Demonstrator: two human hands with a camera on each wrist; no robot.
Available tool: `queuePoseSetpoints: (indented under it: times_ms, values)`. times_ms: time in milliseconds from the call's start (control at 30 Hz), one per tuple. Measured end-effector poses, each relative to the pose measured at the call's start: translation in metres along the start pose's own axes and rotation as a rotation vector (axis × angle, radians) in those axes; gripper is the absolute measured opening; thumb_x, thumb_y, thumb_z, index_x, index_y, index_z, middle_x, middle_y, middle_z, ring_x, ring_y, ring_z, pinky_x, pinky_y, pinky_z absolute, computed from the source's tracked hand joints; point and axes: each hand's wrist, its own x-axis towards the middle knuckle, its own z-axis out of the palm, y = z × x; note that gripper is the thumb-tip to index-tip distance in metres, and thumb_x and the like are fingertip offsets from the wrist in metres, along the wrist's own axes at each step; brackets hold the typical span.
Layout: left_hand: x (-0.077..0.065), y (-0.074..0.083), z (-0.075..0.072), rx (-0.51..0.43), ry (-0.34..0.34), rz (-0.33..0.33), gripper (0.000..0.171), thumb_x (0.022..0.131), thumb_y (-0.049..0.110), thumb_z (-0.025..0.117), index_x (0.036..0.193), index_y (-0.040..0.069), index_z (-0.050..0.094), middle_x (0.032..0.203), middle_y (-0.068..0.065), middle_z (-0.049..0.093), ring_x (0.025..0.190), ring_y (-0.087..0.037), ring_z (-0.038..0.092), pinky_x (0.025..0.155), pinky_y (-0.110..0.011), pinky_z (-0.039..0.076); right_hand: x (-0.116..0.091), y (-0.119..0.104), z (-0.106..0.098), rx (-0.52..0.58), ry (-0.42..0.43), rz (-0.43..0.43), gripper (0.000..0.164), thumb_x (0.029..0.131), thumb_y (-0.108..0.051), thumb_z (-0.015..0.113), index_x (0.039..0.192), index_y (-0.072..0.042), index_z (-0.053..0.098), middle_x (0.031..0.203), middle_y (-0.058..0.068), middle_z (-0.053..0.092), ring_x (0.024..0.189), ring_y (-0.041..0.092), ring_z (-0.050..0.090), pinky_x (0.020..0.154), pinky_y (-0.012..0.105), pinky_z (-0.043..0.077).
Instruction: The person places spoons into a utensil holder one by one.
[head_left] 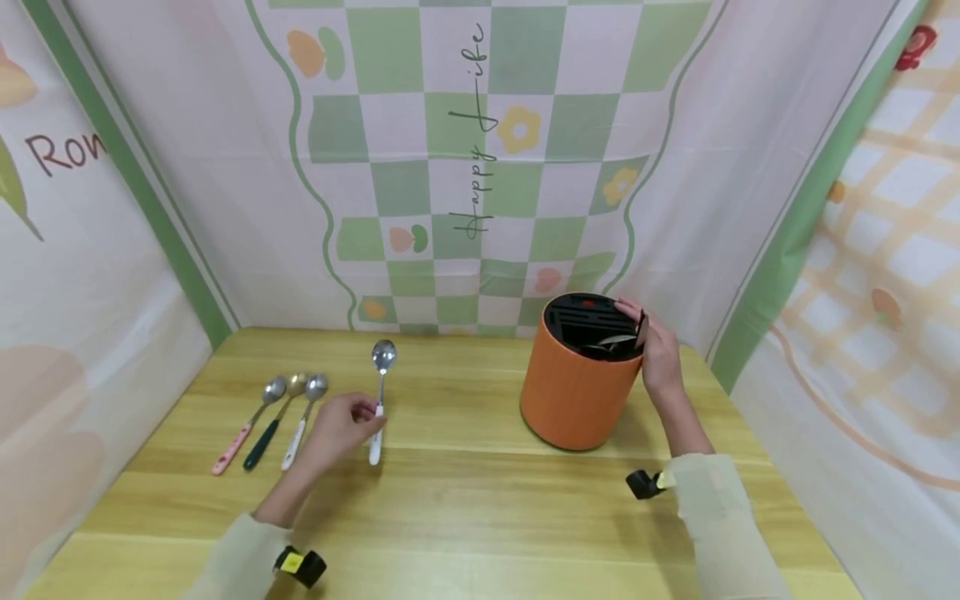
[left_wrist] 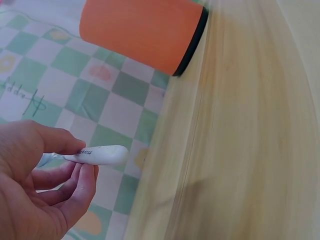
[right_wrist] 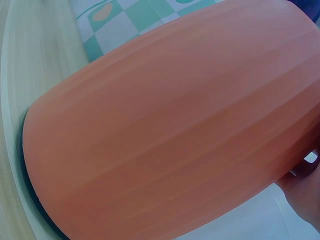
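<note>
My left hand [head_left: 343, 427] pinches the white handle of a metal spoon [head_left: 377, 433] between thumb and fingers. Its shiny bowl points toward the back of the table. In the left wrist view small dark lettering shows on the spoon handle [left_wrist: 102, 155]. An orange utensil holder [head_left: 581, 396] with a black slotted top stands upright at the right. My right hand [head_left: 662, 354] grips its right rim, the fingers reaching over the top edge. Something silvery [head_left: 617, 340] shows inside the opening. The holder's ribbed side [right_wrist: 165, 125] fills most of the right wrist view, hiding most of that hand.
Left of my left hand lie three more spoons: one with a pink handle [head_left: 232, 450], one with a dark green handle [head_left: 261, 444] and one with a white handle [head_left: 294, 446]. A checkered cloth [head_left: 465, 192] hangs behind the wooden table [head_left: 465, 525], with printed cloths at both sides.
</note>
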Motion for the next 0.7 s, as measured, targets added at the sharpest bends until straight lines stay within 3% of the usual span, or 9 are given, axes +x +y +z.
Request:
queuePoseSetpoints:
  times_ms: [267,467,533,700]
  values:
    - [0.004,0.009,0.008,-0.046,0.007,0.029,0.014,0.082,0.005,0.076,0.093,-0.002,0.069,0.083,-0.009,0.071,0.073,-0.013,0.063,0.064,-0.019,0.054,0.0,-0.001,0.001,0.012,-0.001,-0.009,0.05,0.111,-0.029,0.029,0.131,0.001,0.062,0.146,0.019,0.053,0.143,0.031,0.042,0.112,0.016,0.031]
    - [0.005,0.017,0.015,-0.084,0.01,0.042,0.014,0.081,0.003,0.077,0.093,0.0,0.069,0.084,-0.009,0.071,0.075,-0.014,0.064,0.066,-0.019,0.055,0.0,0.002,0.0,0.015,-0.007,0.002,0.05,0.111,-0.028,0.028,0.132,0.002,0.061,0.147,0.021,0.051,0.144,0.033,0.04,0.122,0.045,0.029]
    - [0.005,0.021,0.017,-0.096,0.007,0.044,0.014,0.081,0.003,0.077,0.093,0.0,0.069,0.084,-0.009,0.071,0.075,-0.014,0.064,0.066,-0.019,0.055,0.0,0.002,-0.001,0.013,-0.009,0.004,0.05,0.111,-0.029,0.028,0.132,0.002,0.061,0.148,0.022,0.05,0.144,0.033,0.039,0.121,0.049,0.028]
    - [0.005,0.029,0.022,-0.122,-0.006,0.039,0.014,0.081,0.002,0.077,0.091,0.0,0.069,0.083,-0.008,0.071,0.074,-0.013,0.063,0.064,-0.019,0.055,0.0,0.001,-0.001,-0.005,-0.007,-0.003,0.05,0.111,-0.029,0.028,0.132,0.001,0.062,0.147,0.021,0.051,0.143,0.032,0.041,0.121,0.041,0.03]
